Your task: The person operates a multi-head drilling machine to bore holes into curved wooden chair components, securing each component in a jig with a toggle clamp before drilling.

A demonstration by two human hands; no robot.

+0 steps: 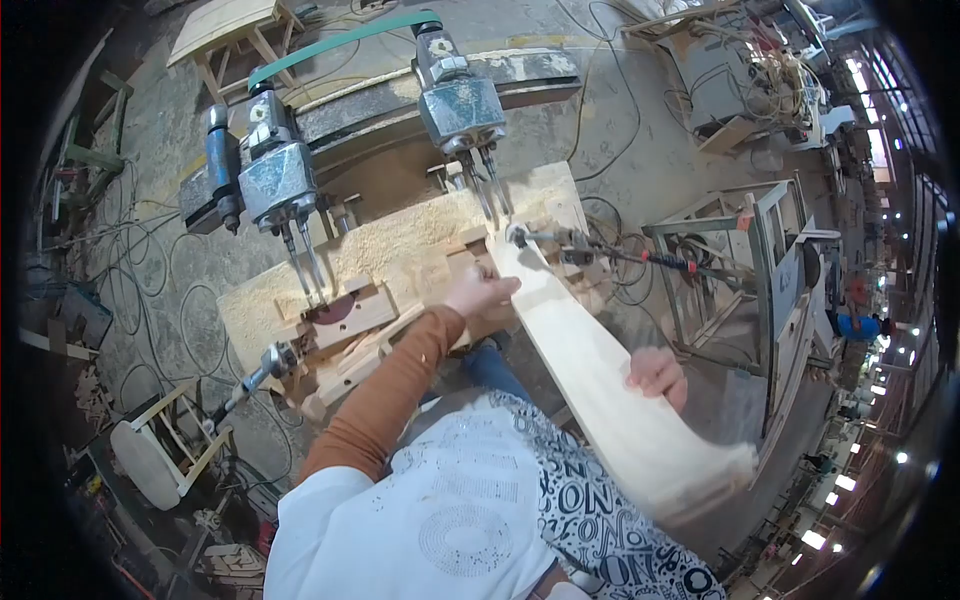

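Note:
A long, pale wooden board [590, 350], narrow at the far end and flared near me, runs from under the drill heads toward my right side. My left hand [482, 292] is closed at the board's left edge near the narrow end, its thumb against the wood. Over the right edge curl the fingers of my right hand [657, 376], gripping the wide part; its palm is hidden. The narrow end lies in a wooden jig [400, 235] covered in sawdust, beside a toggle clamp [570, 248]. Right above that end are the bits of a drill head [462, 108].
A second drill head [277, 180] points at the jig's left side, near another clamp [262, 370]. A green belt [345, 42] spans both heads. A metal frame cart [720, 270] stands right, a stool [150, 462] lower left. Cables lie on the floor.

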